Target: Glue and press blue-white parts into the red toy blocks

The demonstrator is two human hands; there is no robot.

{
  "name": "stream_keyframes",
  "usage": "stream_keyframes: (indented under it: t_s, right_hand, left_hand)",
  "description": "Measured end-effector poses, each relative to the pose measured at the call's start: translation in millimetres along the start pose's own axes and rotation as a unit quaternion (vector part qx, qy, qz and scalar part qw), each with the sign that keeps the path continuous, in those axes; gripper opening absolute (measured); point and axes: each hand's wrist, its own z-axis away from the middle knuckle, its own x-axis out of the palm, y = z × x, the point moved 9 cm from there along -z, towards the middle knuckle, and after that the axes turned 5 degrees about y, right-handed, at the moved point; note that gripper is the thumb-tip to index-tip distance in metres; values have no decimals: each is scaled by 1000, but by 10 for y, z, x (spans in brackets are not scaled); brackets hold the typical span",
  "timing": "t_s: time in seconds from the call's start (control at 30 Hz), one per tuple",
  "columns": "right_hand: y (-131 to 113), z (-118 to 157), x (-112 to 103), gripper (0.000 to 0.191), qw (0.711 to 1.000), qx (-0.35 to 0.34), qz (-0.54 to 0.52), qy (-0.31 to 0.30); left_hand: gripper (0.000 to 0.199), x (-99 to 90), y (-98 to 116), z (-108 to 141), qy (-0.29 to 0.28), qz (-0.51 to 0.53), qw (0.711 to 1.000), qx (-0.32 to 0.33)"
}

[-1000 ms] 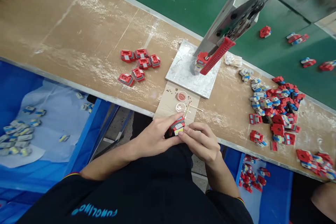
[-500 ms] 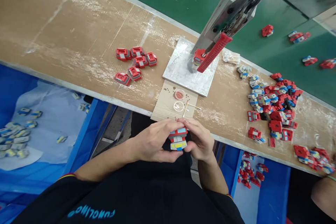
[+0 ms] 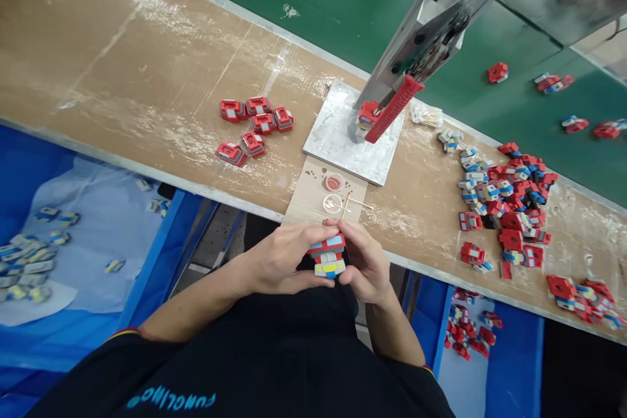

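Note:
Between my two hands, just in front of my body, is a red, grey and yellow toy vehicle piece (image 3: pixel 329 256). My left hand (image 3: pixel 287 258) wraps round its left side, thumb below and fingers above. The fingers and thumb of my right hand (image 3: pixel 365 261) close on its right side. Beyond the hands, a cardboard piece (image 3: pixel 304 192) carries a small cup of red liquid (image 3: pixel 334 183), a clear round lid (image 3: pixel 332 203) and crossed swabs (image 3: pixel 349 202). Another red piece (image 3: pixel 366 113) sits under the press on its metal plate (image 3: pixel 333 124).
The press (image 3: pixel 416 52) with its red handle (image 3: pixel 394 108) stands behind. Several red pieces (image 3: pixel 263 123) lie left of it. A big heap of pieces (image 3: pixel 519 189) and a bag of swabs (image 3: pixel 426 115) are on the right. Blue bins (image 3: pixel 147 255) flank me below the table edge.
The toy vehicle piece and both hands have shifted slightly left, and the piece has tilted a little. The view has moved slightly. The arm at the lower right is gone from view.

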Motion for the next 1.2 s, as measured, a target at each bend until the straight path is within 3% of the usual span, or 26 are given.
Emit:
stream_keyframes:
  t_s: [0.13,0.27,0.3,0.37,0.43,0.47,0.57,0.63,0.73,0.87,0.97,1.03,1.13,1.2]
  right_hand:
    - [-43,-16,-16,53,998,-25,-18,47]
    - [42,-141,-28,51,999,-22,26,26]
    - [59,-217,-95,50,998,-30,52,24]
    - [84,-425,-378,46,987,-52,128,76]
    - [131,-667,-703,40,965,-56,209,148]
    - [179,-797,-799,37,958,-44,237,154]
    - [339,-1132,-757,32,966,11,255,41]
    - [279,-1224,-622,30,976,18,214,-47]
    - [-62,-1268,-522,35,987,-12,104,-119]
    - [-430,-1360,-570,55,980,-37,14,-193]
    - [-710,-1471,-678,67,960,-134,-31,-244]
    - [-870,-1679,-870,73,963,-196,-32,-183]
    - [-951,-2155,-1154,75,979,-202,26,-26]
    - [-973,-2397,-1239,66,974,-215,50,39]
  left_hand:
    - [64,-26,-10,-5,4,-11,1000,12]
    - [60,-91,-258,34,9,7,997,-74]
    - [61,-132,-331,50,17,19,995,-101]
    - [64,-277,-470,77,67,62,984,-150]
    - [64,-468,-609,105,155,130,961,-189]
    - [62,-551,-674,121,199,166,945,-201]
    - [56,-699,-822,149,289,246,903,-203]
    - [54,-743,-894,177,319,271,886,-198]
    - [51,-759,-965,233,326,281,879,-206]
    - [54,-748,-981,255,308,273,884,-221]
    - [56,-746,-975,244,307,257,887,-232]
    - [55,-729,-974,233,303,251,888,-238]
    - [52,-686,-976,221,295,253,889,-241]
    - [52,-662,-974,217,293,258,889,-238]
